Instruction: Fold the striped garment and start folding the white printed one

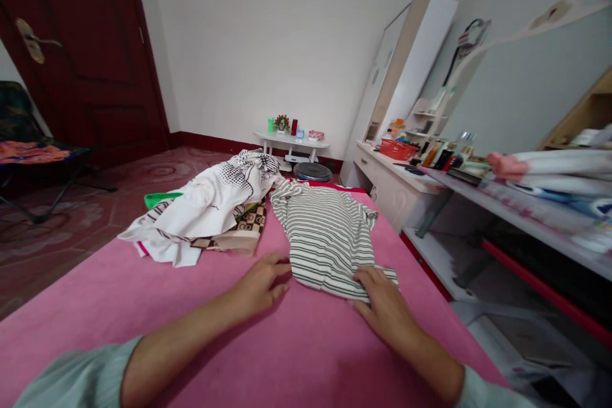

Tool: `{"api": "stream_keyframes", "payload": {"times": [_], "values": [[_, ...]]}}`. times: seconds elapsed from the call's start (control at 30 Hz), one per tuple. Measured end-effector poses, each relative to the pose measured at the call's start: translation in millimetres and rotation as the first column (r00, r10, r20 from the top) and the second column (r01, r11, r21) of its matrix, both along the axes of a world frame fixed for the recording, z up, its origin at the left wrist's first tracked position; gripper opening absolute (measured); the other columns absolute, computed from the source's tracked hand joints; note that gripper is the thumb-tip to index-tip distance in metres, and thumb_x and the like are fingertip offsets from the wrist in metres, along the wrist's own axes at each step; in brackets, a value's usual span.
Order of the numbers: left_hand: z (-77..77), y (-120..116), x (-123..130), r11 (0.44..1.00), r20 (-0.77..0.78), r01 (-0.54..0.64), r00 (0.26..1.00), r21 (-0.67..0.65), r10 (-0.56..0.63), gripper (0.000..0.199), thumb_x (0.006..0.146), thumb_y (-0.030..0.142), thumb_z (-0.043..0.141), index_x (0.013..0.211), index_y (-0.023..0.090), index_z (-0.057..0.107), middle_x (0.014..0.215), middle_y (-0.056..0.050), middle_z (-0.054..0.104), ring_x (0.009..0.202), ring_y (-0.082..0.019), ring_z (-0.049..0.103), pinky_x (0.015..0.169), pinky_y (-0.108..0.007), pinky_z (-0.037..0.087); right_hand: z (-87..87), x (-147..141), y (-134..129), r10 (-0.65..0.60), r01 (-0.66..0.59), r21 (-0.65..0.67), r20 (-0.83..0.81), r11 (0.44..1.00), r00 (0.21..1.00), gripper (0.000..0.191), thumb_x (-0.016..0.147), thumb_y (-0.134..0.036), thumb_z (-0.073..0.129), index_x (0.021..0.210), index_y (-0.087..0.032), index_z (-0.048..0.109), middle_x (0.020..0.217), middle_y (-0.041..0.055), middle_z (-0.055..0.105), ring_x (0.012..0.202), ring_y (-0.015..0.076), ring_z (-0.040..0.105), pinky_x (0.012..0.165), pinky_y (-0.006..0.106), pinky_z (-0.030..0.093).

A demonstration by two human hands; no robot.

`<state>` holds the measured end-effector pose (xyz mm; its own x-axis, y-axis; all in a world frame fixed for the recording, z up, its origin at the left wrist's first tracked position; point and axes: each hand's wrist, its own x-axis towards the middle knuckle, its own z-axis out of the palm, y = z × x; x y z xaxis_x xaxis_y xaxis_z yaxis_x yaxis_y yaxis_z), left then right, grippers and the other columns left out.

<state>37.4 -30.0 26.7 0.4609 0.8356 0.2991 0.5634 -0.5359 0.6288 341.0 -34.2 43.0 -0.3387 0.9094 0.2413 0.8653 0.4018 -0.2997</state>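
A short-sleeved shirt (329,236), white with dark stripes, lies spread on the pink bed cover (287,357), its hem toward me. At its lower left edge is my left hand (262,284), fingers apart, the tips by the fabric. My right hand (385,303) rests on the lower right corner of the hem, fingers laid over the cloth and thumb held away from them. A bit of the hem sticks out beyond that hand. To the left sits a heap of clothes, with a white garment with black print (215,191) on top.
Beneath the white garment a brown patterned cloth (248,223) and a green piece (160,199) show. A dressing table (392,172) with bottles and a red basket (398,149) stands at the right. Beyond the bed are a round black-topped stool (312,171) and a small white table (291,138).
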Motion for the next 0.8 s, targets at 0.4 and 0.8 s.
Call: {"api": "stream_keyframes", "payload": {"times": [0.4,0.8], "values": [[20.8,30.0,68.7,0.995,0.333,0.062,0.939,0.078,-0.085,0.084,0.070,0.011,0.066,0.145,0.023,0.032,0.144,-0.012,0.040,0.132,-0.026,0.038,0.110,-0.043,0.031,38.6,-17.3,45.6,-0.614,-0.271,-0.628,-0.776,0.729,0.146,0.032,0.079,-0.047,0.060,0.086,-0.016,0.066,0.080,0.0117,0.073,0.084,0.0276,0.069,0.077,0.042,0.054],[32.3,43.9,90.5,0.988,0.535,-0.109,0.832,-0.106,0.149,0.037,0.067,0.006,0.051,0.099,0.014,0.069,0.091,-0.005,0.071,0.084,-0.020,0.063,0.078,-0.031,0.049,38.6,-39.6,17.8,-0.500,-0.227,-0.539,-0.840,0.811,0.210,0.053,0.080,-0.052,0.059,0.119,-0.017,0.057,0.125,0.0137,0.061,0.119,0.0278,0.055,0.099,0.041,0.046]]}}
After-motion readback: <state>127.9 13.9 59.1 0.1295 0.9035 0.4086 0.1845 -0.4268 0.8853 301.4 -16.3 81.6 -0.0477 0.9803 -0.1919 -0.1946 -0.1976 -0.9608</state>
